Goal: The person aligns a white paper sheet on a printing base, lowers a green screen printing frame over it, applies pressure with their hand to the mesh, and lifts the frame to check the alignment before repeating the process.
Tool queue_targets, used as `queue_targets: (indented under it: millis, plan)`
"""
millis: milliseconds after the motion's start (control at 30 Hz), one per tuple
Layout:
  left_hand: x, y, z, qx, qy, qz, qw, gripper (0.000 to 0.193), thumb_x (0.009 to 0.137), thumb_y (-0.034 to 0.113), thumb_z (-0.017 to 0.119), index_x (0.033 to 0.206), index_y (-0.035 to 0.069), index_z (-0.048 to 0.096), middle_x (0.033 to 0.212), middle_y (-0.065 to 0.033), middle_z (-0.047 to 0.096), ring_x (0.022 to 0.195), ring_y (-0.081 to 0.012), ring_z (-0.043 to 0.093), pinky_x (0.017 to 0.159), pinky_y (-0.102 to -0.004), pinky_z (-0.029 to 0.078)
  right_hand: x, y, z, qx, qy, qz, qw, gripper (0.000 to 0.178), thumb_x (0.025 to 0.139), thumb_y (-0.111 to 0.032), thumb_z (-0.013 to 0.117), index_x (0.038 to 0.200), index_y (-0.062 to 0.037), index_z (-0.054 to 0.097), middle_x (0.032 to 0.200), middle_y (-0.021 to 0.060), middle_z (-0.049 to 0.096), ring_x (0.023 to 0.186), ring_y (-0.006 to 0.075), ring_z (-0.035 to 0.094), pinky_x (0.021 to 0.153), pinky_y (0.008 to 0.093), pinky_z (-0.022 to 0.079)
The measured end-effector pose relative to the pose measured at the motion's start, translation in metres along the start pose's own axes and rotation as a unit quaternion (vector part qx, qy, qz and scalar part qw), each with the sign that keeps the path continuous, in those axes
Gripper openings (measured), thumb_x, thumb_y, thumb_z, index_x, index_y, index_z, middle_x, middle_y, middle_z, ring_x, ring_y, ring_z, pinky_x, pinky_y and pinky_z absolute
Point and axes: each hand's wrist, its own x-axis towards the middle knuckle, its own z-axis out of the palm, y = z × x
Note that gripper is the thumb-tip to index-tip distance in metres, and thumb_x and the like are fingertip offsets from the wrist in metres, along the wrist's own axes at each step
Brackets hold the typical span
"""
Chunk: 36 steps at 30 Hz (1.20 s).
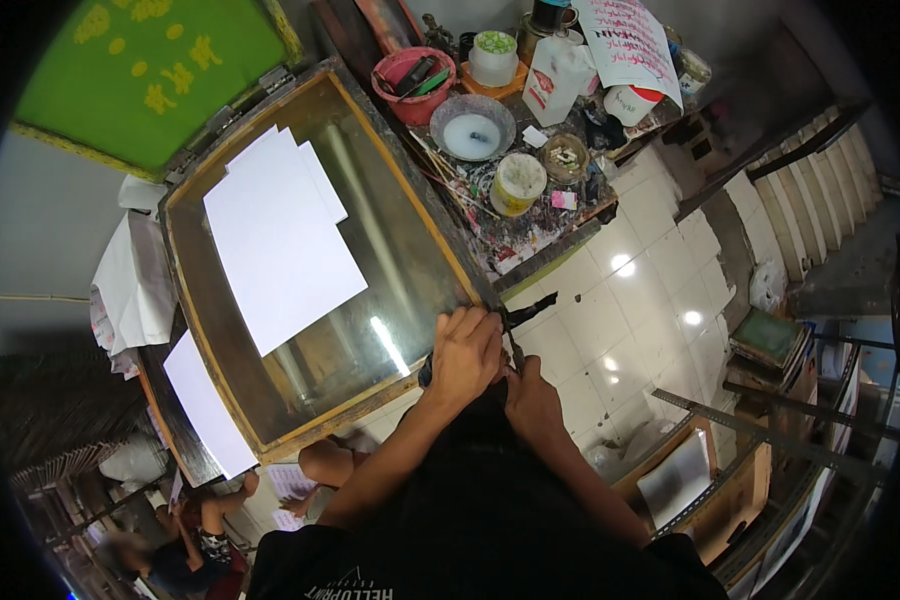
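Observation:
My left hand (466, 352) is closed at the near right corner of a wooden-framed glass table (410, 250), fingers curled over something dark that I cannot make out. My right hand (532, 398) sits just below and right of it, fingers closed, touching the same dark thing. A thin black strip (530, 310) sticks out from between the hands toward the upper right. White paper sheets (280, 235) lie on the glass.
A cluttered paint-stained bench (530, 215) stands right of the table with a red bowl (415, 75), a grey bowl (472, 127), a white tub (517, 183) and a carton. A green printing screen (150, 70) leans behind. Another person sits on the floor at lower left.

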Motion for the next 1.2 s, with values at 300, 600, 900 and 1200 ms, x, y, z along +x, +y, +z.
queue_targets:
  millis: [300, 600, 900, 1200]
  plan:
    - [0.002, 0.003, -0.002, -0.005, 0.007, -0.014, 1.0, 0.01, 0.086, 0.003, 0.07, 0.096, 0.003, 0.071, 0.092, -0.0081, 0.066, 0.086, -0.0291, 0.06, 0.077, -0.0419, 0.039, 0.0, 0.004, 0.005, 0.002, 0.012, -0.029, 1.0, 0.044, 0.106, -0.019, 0.051, 0.14, 0.005, 0.034, 0.136, 0.0354, 0.059, 0.105, 0.051, 0.068, 0.081, 0.0575, 0.057]
    - [0.001, 0.002, -0.002, -0.011, -0.005, -0.025, 1.0, 0.011, 0.085, 0.002, 0.07, 0.096, 0.004, 0.071, 0.092, -0.0079, 0.066, 0.088, -0.0291, 0.061, 0.078, -0.0411, 0.039, 0.001, 0.004, 0.008, -0.019, 0.054, -0.052, 0.997, 0.037, 0.106, -0.02, 0.052, 0.132, 0.0027, 0.039, 0.103, 0.0358, 0.069, 0.088, 0.0529, 0.069, 0.075, 0.0597, 0.056]
    - [0.0, 0.004, -0.001, -0.009, 0.0, -0.025, 1.0, 0.01, 0.086, 0.003, 0.07, 0.095, 0.004, 0.072, 0.091, -0.0079, 0.066, 0.087, -0.0283, 0.06, 0.078, -0.0411, 0.039, -0.001, 0.004, 0.01, -0.015, 0.059, -0.036, 0.997, 0.033, 0.106, -0.021, 0.052, 0.127, 0.0019, 0.041, 0.105, 0.0346, 0.07, 0.087, 0.0533, 0.069, 0.075, 0.0605, 0.056]
    - [0.0, 0.003, 0.0, -0.014, 0.006, -0.02, 1.0, 0.009, 0.086, 0.003, 0.071, 0.095, 0.005, 0.072, 0.089, -0.0079, 0.064, 0.086, -0.0288, 0.06, 0.078, -0.0416, 0.039, 0.003, 0.001, 0.011, -0.039, 0.07, -0.037, 0.996, 0.029, 0.107, -0.025, 0.051, 0.119, -0.0002, 0.042, 0.096, 0.0335, 0.07, 0.084, 0.0539, 0.068, 0.074, 0.0626, 0.054]
